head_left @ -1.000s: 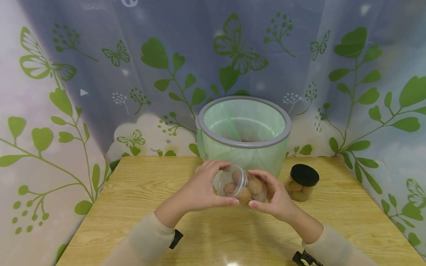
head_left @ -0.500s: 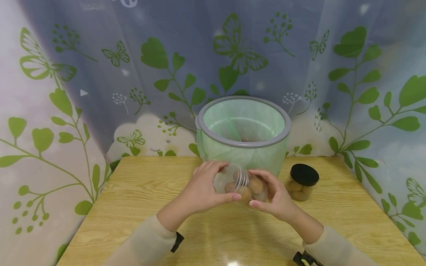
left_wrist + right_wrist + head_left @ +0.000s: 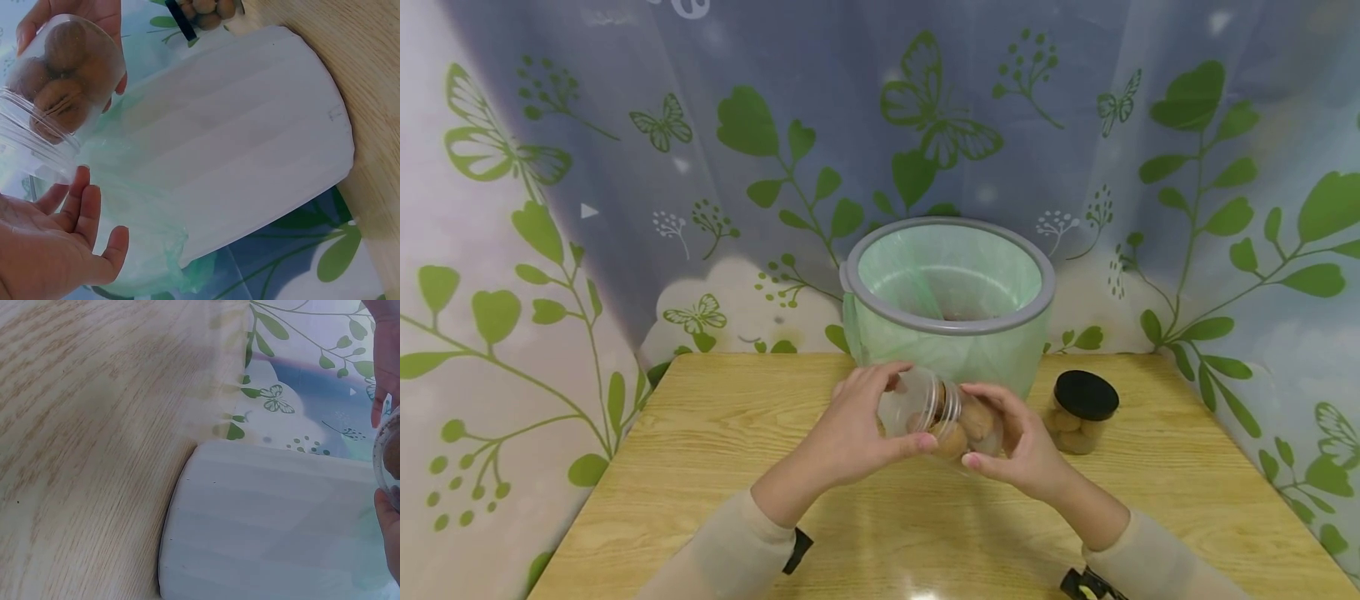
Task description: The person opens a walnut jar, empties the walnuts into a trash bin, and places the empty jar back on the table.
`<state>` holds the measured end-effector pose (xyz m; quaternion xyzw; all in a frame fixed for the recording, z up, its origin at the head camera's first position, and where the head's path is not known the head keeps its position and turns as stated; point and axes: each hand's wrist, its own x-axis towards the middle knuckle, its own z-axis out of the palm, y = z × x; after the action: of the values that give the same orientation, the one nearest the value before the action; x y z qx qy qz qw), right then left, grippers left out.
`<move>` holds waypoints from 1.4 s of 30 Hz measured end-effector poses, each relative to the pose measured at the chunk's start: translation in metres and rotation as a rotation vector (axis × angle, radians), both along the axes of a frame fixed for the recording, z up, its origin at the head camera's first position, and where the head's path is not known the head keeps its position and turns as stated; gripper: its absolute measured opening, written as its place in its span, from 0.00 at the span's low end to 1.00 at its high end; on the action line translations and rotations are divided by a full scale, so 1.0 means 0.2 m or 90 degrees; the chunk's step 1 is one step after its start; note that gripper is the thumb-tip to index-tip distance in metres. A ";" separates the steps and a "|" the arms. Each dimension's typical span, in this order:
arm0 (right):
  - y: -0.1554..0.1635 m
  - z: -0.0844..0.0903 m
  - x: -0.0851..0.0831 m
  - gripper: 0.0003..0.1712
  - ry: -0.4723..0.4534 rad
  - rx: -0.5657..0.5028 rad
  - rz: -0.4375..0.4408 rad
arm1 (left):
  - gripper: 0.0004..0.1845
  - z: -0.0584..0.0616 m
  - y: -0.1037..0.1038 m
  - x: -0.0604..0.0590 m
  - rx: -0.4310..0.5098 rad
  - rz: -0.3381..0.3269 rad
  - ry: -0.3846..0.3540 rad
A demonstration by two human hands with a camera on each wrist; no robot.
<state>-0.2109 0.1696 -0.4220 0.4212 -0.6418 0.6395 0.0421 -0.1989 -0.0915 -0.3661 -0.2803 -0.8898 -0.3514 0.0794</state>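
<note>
My left hand [image 3: 857,421] grips a clear plastic jar [image 3: 897,408] from its left side, thumb in front and fingers over the top. My right hand [image 3: 1026,442] holds a second clear jar of walnuts [image 3: 977,421] around its base. Both jars lie tilted on their sides, mouth toward mouth, their threaded rims close together in front of the bin. In the left wrist view several walnuts [image 3: 62,103] show through the wall of the right-hand jar, above the left hand's fingers [image 3: 90,212]. The right wrist view catches only a jar's edge [image 3: 378,453] at its right border.
A round bin [image 3: 955,325] with a grey rim and pale green liner stands behind the hands. A black-lidded jar [image 3: 1086,396] of walnuts sits to its right on the wooden table [image 3: 715,467]. A leaf-and-butterfly curtain [image 3: 820,83] hangs behind.
The left hand's jar has drawn slightly left, so two separate rims now show between the jars. My right hand has hardly moved. The bin and black-lidded jar stay put.
</note>
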 end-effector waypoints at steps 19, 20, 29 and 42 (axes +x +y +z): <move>0.00 0.00 -0.01 0.41 0.043 -0.019 0.016 | 0.51 -0.02 -0.05 0.00 0.045 -0.011 -0.025; 0.00 0.00 -0.01 0.41 0.044 -0.020 0.016 | 0.51 -0.02 -0.06 0.00 0.045 -0.009 -0.027; 0.01 0.01 0.00 0.40 0.044 -0.015 0.009 | 0.50 -0.04 -0.09 0.01 0.058 0.008 -0.056; 0.01 0.02 0.01 0.41 0.020 -0.007 -0.003 | 0.51 -0.09 -0.18 0.01 0.086 0.035 -0.077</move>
<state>-0.2079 0.1726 -0.4176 0.4295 -0.6383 0.6363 0.0562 -0.1963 -0.1266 -0.3834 -0.2279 -0.8745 -0.4247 0.0541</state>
